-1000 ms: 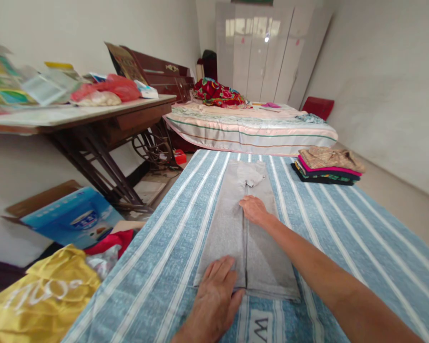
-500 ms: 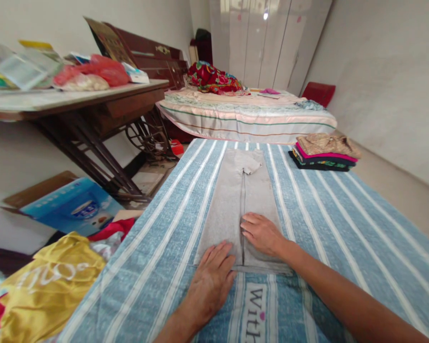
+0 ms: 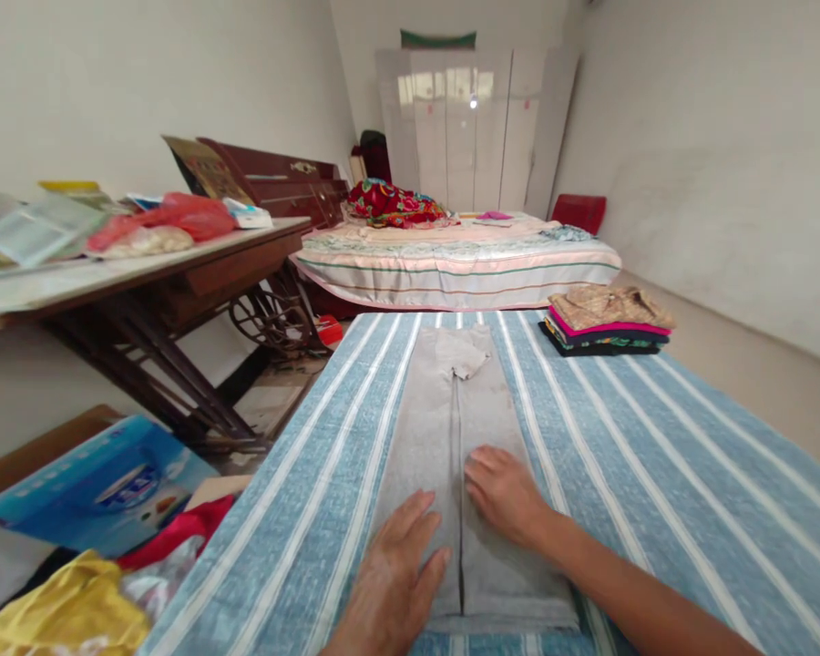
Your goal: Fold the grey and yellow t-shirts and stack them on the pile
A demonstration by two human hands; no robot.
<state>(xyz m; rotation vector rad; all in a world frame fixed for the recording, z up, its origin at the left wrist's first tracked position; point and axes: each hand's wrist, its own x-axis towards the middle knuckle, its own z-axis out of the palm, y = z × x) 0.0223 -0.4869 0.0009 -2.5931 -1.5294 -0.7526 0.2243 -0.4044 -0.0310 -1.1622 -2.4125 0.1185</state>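
A pair of light grey trousers (image 3: pixel 420 437) lies flat on the blue-and-white striped sheet (image 3: pixel 301 456), its two legs side by side with a dark gap between them. The waist end points away from me and the hems point toward me. My left hand (image 3: pixel 400 556) is open over the lower part of the left leg, fingers and thumb apart. On the right leg, close to the gap, rests my right hand (image 3: pixel 498 487), its fingers slightly bent and laid on the cloth. Neither hand visibly pinches the fabric.
A stack of folded clothes (image 3: pixel 605 319) sits at the sheet's far right. To the left are a sewing machine table (image 3: pixel 246 255), a blue box (image 3: pixel 102 483) and a yellow garment (image 3: pixel 68 610). Beyond stand another bed (image 3: pixel 451 273) and a wardrobe (image 3: pixel 461 146).
The view has tilted up, so everything sits lower in the picture. My left hand's fingers have spread and appear lifted slightly. My right hand stays on the right leg, its fingers more bent.
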